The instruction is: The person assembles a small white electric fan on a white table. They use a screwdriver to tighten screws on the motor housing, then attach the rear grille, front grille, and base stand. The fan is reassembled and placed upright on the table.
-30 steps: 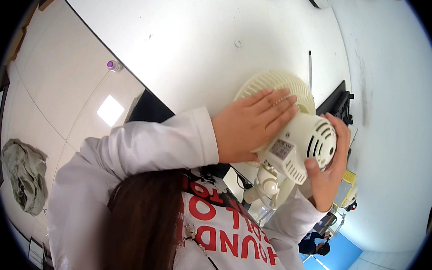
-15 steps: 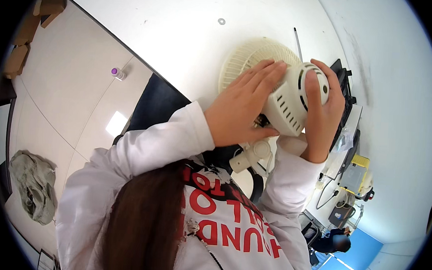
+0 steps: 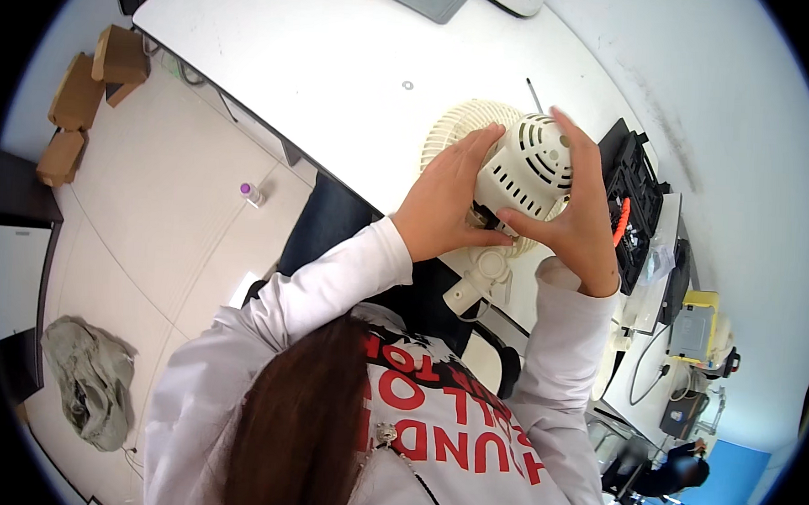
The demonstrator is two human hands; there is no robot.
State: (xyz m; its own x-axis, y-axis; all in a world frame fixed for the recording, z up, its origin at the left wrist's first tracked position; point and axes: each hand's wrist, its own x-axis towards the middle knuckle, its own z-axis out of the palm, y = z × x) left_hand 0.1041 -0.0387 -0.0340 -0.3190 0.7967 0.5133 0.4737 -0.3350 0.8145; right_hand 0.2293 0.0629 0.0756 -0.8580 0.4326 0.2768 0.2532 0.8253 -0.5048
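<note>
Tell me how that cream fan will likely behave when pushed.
The fan would probably feel stiff, its slotted housing looking like moulded plastic. Its thin-ribbed grille may flex or crack under a hard push. The stem, jutting toward the person, could make it tip that way.

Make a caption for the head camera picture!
Left hand and right hand cup the slotted cover of a fan.

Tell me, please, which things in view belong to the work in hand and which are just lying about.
With the work:
cream motor housing, between left hand and right hand
fan grille
pivot joint

Lying about:
purple-capped bottle
cardboard boxes
grey cloth
</note>
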